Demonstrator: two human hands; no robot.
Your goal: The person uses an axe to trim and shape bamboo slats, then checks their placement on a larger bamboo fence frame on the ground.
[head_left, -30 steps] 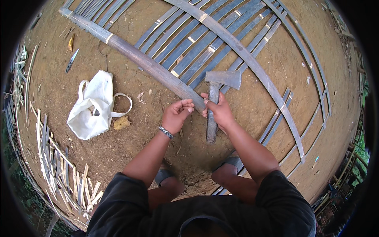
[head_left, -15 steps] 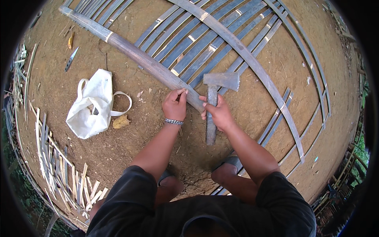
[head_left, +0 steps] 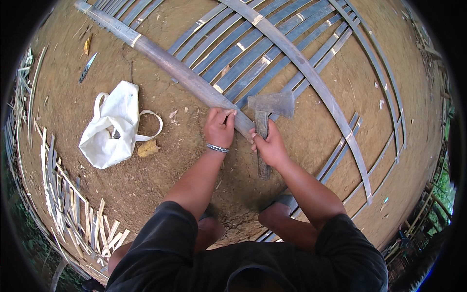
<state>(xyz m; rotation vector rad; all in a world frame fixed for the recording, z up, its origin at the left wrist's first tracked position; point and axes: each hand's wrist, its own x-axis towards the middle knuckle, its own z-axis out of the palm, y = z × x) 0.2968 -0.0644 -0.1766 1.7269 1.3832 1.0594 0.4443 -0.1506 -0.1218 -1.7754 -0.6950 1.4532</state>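
Observation:
My right hand is wrapped round the wooden handle of a hatchet. The broad metal head points away from me, its blade edge to the right and its blunt end to the left. Thumb and fingers of my left hand, with a chain bracelet at the wrist, are pinched together over the near end of a thick bamboo pole; whatever they hold is too small to make out. Dark bamboo slats lie side by side against the pole, crossed by a long curved bamboo strip.
A white cloth bag with handles lies on the dirt ground to the left, beside a dry leaf. Farther off is a knife. Split bamboo strips are heaped at the lower left. More long strips curve along the right.
The hatchet has tipped slightly, its head coming a little nearer to me and to the left hand. My left hand keeps its pinch at the pole. The whole view has shifted slightly.

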